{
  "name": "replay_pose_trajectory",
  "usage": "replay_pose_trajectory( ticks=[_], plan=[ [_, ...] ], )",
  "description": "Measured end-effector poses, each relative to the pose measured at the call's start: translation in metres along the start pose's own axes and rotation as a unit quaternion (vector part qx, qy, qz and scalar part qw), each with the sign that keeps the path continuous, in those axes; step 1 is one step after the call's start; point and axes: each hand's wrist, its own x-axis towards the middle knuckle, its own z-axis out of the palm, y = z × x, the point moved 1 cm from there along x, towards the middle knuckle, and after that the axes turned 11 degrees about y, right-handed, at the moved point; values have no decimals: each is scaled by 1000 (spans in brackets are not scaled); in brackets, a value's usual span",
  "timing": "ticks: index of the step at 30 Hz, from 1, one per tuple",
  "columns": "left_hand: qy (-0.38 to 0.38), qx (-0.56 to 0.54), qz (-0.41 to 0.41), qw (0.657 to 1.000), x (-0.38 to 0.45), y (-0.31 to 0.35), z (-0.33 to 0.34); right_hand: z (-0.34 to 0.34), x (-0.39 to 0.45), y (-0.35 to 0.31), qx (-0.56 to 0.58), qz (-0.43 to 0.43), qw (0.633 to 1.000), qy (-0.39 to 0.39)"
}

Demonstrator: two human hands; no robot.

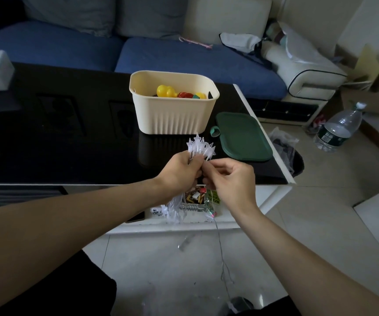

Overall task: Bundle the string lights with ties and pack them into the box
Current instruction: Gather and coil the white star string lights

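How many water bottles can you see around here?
1: a clear plastic water bottle stands on the floor at the right, beyond the black table. Others may be hidden behind the clutter near it.

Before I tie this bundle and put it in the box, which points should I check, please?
1. Left hand grips the clear plastic star-shaped string lights: ok.
2. Right hand pinches at the bundle: ok; a tie in it: cannot tell.
3. Thin loose wire gathered: not ok, it hangs to the floor.
4. Cream ribbed plastic box open: ok, dark green lid lies beside it.
5. Room inside box: cannot tell, toys already there.
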Motion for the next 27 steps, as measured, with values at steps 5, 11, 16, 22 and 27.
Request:
replay_pose_trajectory(
  ticks=[5,11,16,22,27],
  plan=[
    [12,13,11,1000,0,-1,-1,1,-1,0,-49,-66,997,-8],
    [7,10,36,999,1,-3,-2,6,-3,-1,-59,-105,993,-12],
    [-26,17,92,995,-5,6,-1,1,-1,-5,41,34,999,-8],
    [-46,-36,35,998,-3,10,-8,1,-2,-9,79,180,976,-92],
    [-63,-79,-33,994,-1,8,-8,3,-4,-11,71,242,955,-157]
  ],
)
